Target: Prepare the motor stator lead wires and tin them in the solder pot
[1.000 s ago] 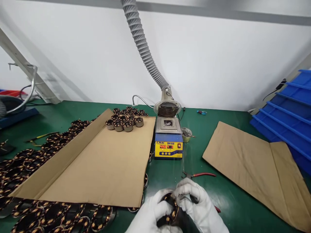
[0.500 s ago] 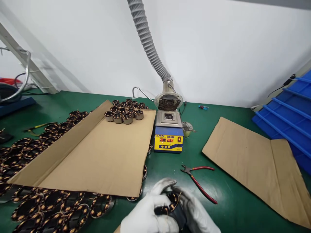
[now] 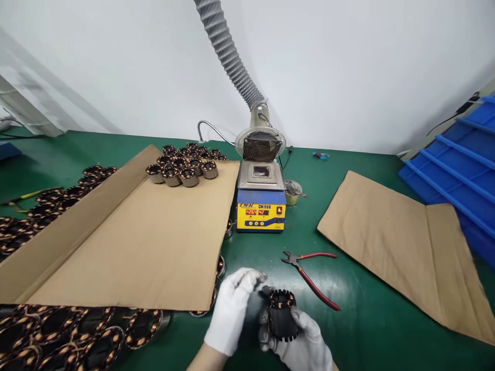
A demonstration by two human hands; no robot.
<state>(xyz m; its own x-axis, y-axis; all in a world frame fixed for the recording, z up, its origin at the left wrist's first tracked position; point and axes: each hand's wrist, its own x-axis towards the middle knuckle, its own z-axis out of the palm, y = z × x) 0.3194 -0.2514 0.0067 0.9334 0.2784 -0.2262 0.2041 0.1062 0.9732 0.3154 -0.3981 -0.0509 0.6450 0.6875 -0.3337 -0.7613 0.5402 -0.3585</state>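
Note:
Both my hands wear white gloves and meet low at the table's front edge. My right hand [image 3: 303, 348] cups a black motor stator [image 3: 281, 320] with copper windings, held upright from below. My left hand [image 3: 235, 309] is just left of it, its fingertips pinched at the stator's upper left edge, where a small dark bit sticks out. Red-handled cutting pliers [image 3: 311, 273] lie on the green mat just beyond my right hand, untouched.
A yellow and blue solder pot [image 3: 261, 208] with a fume hose [image 3: 228, 51] stands at centre back, a small tin [image 3: 293, 190] beside it. Stators [image 3: 181, 167] sit on the left cardboard sheet [image 3: 127, 247]; several more [image 3: 77, 340] lie left. Another cardboard sheet [image 3: 386, 242] and blue bins [image 3: 464, 170] are on the right.
My hands have come apart: the right now holds the stator upright in plain view, and the left has shifted left to its edge. The camera has tilted down a little.

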